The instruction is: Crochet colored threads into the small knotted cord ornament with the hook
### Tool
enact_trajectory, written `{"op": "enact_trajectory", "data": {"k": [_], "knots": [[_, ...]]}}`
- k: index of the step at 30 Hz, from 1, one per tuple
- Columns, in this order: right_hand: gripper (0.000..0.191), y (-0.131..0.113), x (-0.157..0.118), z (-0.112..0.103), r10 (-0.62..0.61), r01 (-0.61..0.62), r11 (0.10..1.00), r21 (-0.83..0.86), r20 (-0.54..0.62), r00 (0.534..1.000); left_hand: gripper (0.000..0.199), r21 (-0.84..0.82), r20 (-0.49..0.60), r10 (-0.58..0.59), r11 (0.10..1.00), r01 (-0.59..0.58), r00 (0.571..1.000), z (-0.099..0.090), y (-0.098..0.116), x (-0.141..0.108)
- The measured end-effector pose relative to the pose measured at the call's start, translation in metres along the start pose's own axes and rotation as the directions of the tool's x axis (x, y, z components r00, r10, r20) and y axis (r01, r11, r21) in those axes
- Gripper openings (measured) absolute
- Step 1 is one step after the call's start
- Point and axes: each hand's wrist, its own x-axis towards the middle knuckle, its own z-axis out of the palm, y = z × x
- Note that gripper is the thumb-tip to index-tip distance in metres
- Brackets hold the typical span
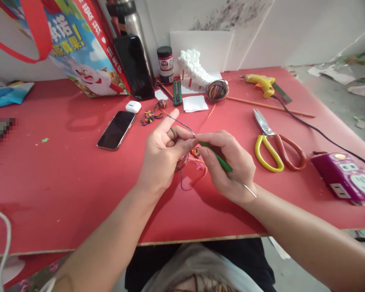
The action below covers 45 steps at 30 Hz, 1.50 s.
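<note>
My right hand (pixel 231 162) grips a crochet hook (pixel 220 159) by its green handle, with one thin metal end sticking out toward my wrist. Its other end meets the fingertips of my left hand (pixel 168 146). The left thumb and fingers pinch a small piece of multicoloured crochet work (pixel 195 152), mostly hidden by the hands. A strand of dark blue yarn (pixel 182 122) runs over my raised left index finger to the hook tip. Loose yarn ends in blue and orange dangle below the fingers.
Beyond my hands lie a yarn ball (pixel 217 90), a small crocheted piece (pixel 149 117) and a green utility knife (pixel 177 93). Scissors (pixel 269 142), a yellow glue gun (pixel 261 84) and a purple power socket (pixel 346 176) sit right. A phone (pixel 116 130) lies left.
</note>
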Motion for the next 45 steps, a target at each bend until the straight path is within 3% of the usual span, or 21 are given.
{"op": "enact_trajectory", "data": {"k": [5, 12, 17, 21, 26, 33, 45], "knots": [[0.026, 0.004, 0.006, -0.009, -0.096, 0.094, 0.995, 0.027, 0.069, 0.993, 0.103, -0.021, 0.052, -0.028, 0.999, 0.030, 0.998, -0.006, 0.009, 0.003], [0.018, 0.006, 0.010, -0.013, -0.065, 0.060, 0.997, 0.049, 0.091, 0.994, 0.100, 0.059, 0.012, 0.041, 0.997, -0.041, 0.999, -0.008, 0.010, 0.003], [0.022, 0.003, 0.003, -0.005, -0.021, 0.026, 0.994, -0.102, 0.046, 0.999, 0.110, 0.063, -0.010, 0.012, 0.998, -0.011, 1.000, -0.001, 0.003, 0.001], [0.026, 0.004, 0.000, -0.002, -0.110, 0.117, 0.983, -0.144, 0.054, 0.992, 0.109, 0.000, 0.040, -0.059, 0.998, 0.059, 0.997, -0.003, 0.007, 0.002], [0.034, 0.008, 0.006, -0.011, -0.219, 0.228, 0.971, -0.077, 0.114, 0.969, 0.094, 0.016, 0.073, -0.079, 0.997, 0.078, 0.994, -0.010, 0.018, 0.005], [0.021, 0.010, 0.012, -0.025, -0.189, 0.202, 0.978, -0.057, 0.181, 0.965, 0.079, 0.092, 0.074, -0.076, 0.993, 0.069, 0.994, -0.016, 0.028, 0.008], [0.015, 0.008, 0.022, -0.034, -0.107, 0.106, 0.994, 0.019, 0.238, 0.965, 0.079, 0.118, 0.050, -0.095, 0.989, 0.088, 0.994, -0.020, 0.031, 0.011]]}}
